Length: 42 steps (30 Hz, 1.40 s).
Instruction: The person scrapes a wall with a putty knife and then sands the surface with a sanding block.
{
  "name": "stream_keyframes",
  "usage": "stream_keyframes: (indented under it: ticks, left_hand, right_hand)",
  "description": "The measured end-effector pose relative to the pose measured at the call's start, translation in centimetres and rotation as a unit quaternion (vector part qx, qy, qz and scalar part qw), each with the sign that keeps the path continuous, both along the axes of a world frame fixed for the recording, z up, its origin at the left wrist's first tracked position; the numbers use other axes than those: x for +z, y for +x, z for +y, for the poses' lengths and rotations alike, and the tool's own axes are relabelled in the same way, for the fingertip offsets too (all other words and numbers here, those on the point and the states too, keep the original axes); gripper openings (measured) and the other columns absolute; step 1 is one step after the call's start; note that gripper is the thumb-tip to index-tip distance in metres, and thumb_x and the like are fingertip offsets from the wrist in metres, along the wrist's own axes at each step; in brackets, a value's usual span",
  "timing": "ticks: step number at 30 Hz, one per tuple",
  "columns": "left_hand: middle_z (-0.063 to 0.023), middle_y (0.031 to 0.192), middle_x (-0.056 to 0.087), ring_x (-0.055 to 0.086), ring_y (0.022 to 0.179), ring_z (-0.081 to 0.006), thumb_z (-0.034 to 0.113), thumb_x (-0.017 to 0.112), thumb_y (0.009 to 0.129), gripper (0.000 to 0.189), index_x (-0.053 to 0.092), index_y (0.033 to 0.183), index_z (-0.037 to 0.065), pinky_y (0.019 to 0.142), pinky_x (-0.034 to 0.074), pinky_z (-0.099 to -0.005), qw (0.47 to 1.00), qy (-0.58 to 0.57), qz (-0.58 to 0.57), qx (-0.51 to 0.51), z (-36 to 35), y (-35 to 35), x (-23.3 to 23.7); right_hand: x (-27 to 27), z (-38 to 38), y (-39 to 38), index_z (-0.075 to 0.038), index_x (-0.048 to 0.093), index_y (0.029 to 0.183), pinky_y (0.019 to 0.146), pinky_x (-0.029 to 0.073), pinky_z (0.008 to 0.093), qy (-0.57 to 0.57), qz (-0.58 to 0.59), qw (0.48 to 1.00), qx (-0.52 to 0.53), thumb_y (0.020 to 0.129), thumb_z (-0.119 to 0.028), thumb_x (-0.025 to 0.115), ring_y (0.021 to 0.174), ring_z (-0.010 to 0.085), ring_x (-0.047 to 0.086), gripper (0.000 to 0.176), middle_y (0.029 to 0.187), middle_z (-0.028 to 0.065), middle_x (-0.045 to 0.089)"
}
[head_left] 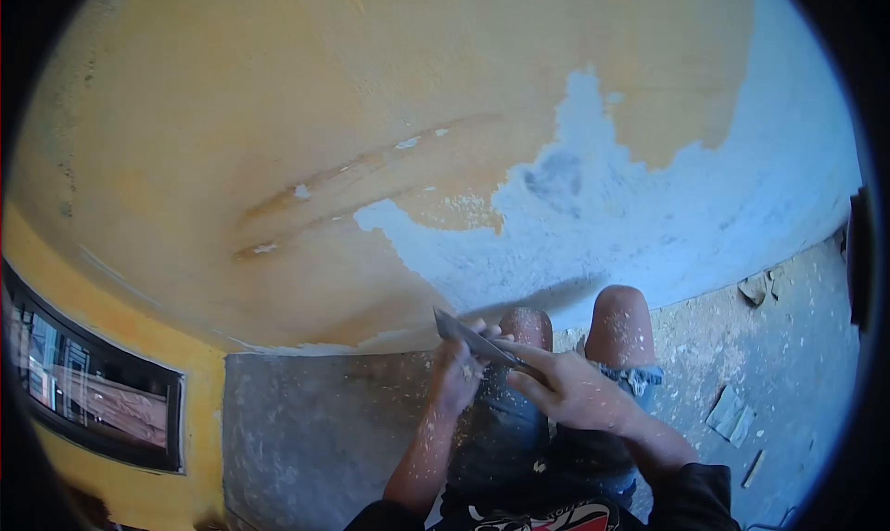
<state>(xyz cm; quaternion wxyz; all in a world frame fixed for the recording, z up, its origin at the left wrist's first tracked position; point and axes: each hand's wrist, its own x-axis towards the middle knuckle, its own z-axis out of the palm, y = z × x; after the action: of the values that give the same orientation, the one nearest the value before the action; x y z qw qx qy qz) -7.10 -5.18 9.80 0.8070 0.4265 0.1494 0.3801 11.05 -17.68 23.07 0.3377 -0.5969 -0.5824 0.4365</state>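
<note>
My right hand (565, 387) is wrapped round the handle of a putty knife (468, 336), its wide metal blade pointing up and left. Against the blade is my left hand (456, 375), with the thumb on the near side and fingertips showing past the far edge. The blade hides part of those fingers, but they look closed on it. Pale flecks cover both forearms and my bare knees. In front of me stands a wall (278, 114) with yellow paint, scraped down to a whitish layer (593, 216) at lower right.
Paint flakes and dust lie on the grey concrete floor (315, 420). At right are a crumpled greyish scrap (731, 416), a thin stick-like piece (754, 469) and brownish debris (753, 290) by the wall's foot. A dark-framed window (102, 392) is at lower left.
</note>
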Motion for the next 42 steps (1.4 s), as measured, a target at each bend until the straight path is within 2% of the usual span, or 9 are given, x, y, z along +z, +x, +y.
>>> stream_keyframes:
  ticks: [8, 9, 12, 17, 25, 27, 33, 37, 42]
  left_hand:
    - [-0.0129, 0.138, 0.052, 0.045, 0.132, -0.0308, 0.036, 0.064, 0.089, 0.051, 0.055, 0.131, 0.008, 0.113, 0.026, -0.0515, 0.438, 0.807, 0.388, -0.081, -1.2, -8.8, 4.4]
    - [-0.0128, 0.135, 0.054, 0.048, 0.128, -0.0338, 0.042, 0.067, 0.086, 0.055, 0.057, 0.128, 0.008, 0.112, 0.029, -0.0512, 0.663, 0.584, 0.468, 0.038, 2.9, -9.8, 3.4]
    - [-0.0169, 0.132, 0.055, 0.049, 0.124, -0.0356, 0.036, 0.063, 0.089, 0.044, 0.06, 0.123, 0.007, 0.11, 0.032, -0.0488, 0.624, 0.54, 0.524, 0.212, 5.6, -15.7, 5.5]
    - [-0.0156, 0.105, 0.065, 0.06, 0.107, -0.0303, 0.023, 0.066, 0.085, 0.023, 0.067, 0.1, 0.005, 0.092, 0.047, -0.0392, 0.366, 0.844, 0.336, -0.202, -1.3, -15.0, 6.8]
    - [-0.0101, 0.11, 0.066, 0.061, 0.102, -0.0279, 0.033, 0.072, 0.074, 0.04, 0.067, 0.109, 0.014, 0.089, 0.047, -0.0383, 0.48, 0.73, 0.487, -0.028, -3.9, -13.9, 9.7]
    - [-0.0088, 0.117, 0.064, 0.055, 0.117, -0.0254, 0.037, 0.072, 0.071, 0.047, 0.066, 0.112, 0.015, 0.097, 0.044, -0.0363, 0.233, 0.772, 0.579, -0.121, -4.0, -15.5, 9.1]
    - [-0.0199, 0.134, 0.052, 0.047, 0.128, -0.035, 0.019, 0.065, 0.083, 0.049, 0.055, 0.128, 0.002, 0.108, 0.037, -0.0416, 0.673, 0.69, 0.257, 0.071, -6.2, -1.9, 6.4]
    - [-0.0138, 0.119, 0.062, 0.06, 0.104, -0.0241, 0.041, 0.063, 0.087, 0.045, 0.06, 0.122, 0.012, 0.088, 0.048, -0.0407, 0.51, 0.831, -0.124, -0.182, -7.0, 6.3, -1.5]
    - [-0.0181, 0.121, 0.06, 0.058, 0.111, -0.0313, 0.037, 0.064, 0.086, 0.05, 0.057, 0.124, 0.005, 0.097, 0.043, -0.0469, 0.586, 0.794, 0.135, -0.088, -7.9, 4.6, -1.0]
  right_hand:
    - [-3.3, -10.4, 6.6, 0.004, 0.054, 0.125, 0.053, 0.035, 0.0288, 0.046, -0.06, 0.969, -0.236, 0.091, -0.013, 0.062, 0.06, 0.008, 0.042, 0.039, 0.063, 0.0048, 0.049]
    - [-2.7, -11.2, 6.8, 0.005, 0.056, 0.122, 0.051, 0.031, 0.0278, 0.074, -0.077, 0.955, -0.277, 0.091, -0.013, 0.062, 0.058, 0.0077, 0.038, 0.036, 0.063, 0.0035, 0.046]
    - [-2.9, -14.1, 7.5, 0.005, 0.056, 0.121, 0.051, 0.027, 0.0276, 0.084, -0.088, 0.941, -0.316, 0.092, -0.014, 0.063, 0.058, 0.0072, 0.034, 0.036, 0.063, 0.0004, 0.039]
    - [-4.2, -15.4, 6.8, 0.006, 0.056, 0.12, 0.051, 0.025, 0.0274, 0.092, -0.078, 0.938, -0.326, 0.093, -0.016, 0.063, 0.059, 0.0064, 0.032, 0.035, 0.063, -0.0024, 0.039]
    - [-6.9, -15.8, 7.0, 0.006, 0.054, 0.125, 0.052, 0.029, 0.0238, 0.097, -0.048, 0.937, -0.333, 0.095, -0.019, 0.062, 0.06, 0.0052, 0.034, 0.039, 0.066, -0.004, 0.044]
    - [-5.9, -16.3, 7.1, 0.006, 0.054, 0.126, 0.052, 0.028, 0.0232, 0.057, -0.079, 0.941, -0.324, 0.096, -0.018, 0.061, 0.061, 0.0049, 0.035, 0.039, 0.068, -0.0038, 0.044]
    - [-8.7, -17.1, 7.1, 0.007, 0.053, 0.124, 0.055, 0.031, 0.0249, 0.116, -0.049, 0.931, -0.343, 0.097, -0.019, 0.059, 0.064, 0.006, 0.038, 0.038, 0.07, -0.0023, 0.046]
    - [-6.0, -18.0, 5.0, 0.007, 0.054, 0.124, 0.054, 0.029, 0.0241, 0.065, -0.067, 0.938, -0.334, 0.098, -0.02, 0.058, 0.062, 0.0049, 0.035, 0.038, 0.069, -0.0031, 0.043]
    - [-7.6, -21.0, 3.7, 0.004, 0.056, 0.126, 0.051, 0.028, 0.0214, 0.063, 0.052, 0.936, -0.343, 0.1, -0.025, 0.051, 0.058, 0.0031, 0.035, 0.038, 0.065, -0.007, 0.04]
